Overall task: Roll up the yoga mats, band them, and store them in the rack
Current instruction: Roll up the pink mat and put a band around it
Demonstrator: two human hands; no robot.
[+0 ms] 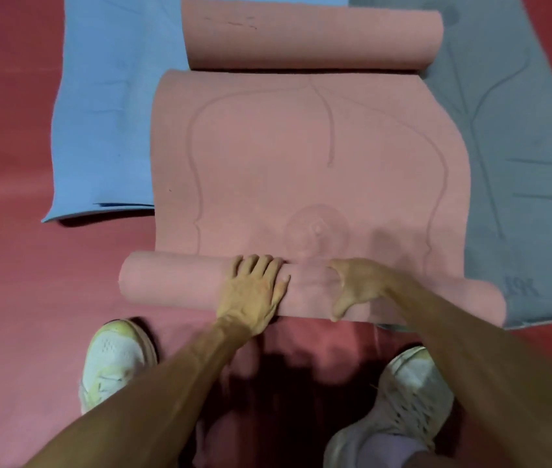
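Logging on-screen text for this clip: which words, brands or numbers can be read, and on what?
Nothing reads clearly.
On the grey mat: a dark printed mark by the corner, too blurred to read.
On the pink mat: an embossed round emblem and lines, no legible letters.

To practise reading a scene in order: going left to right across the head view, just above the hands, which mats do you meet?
blue mat → pink mat → grey mat
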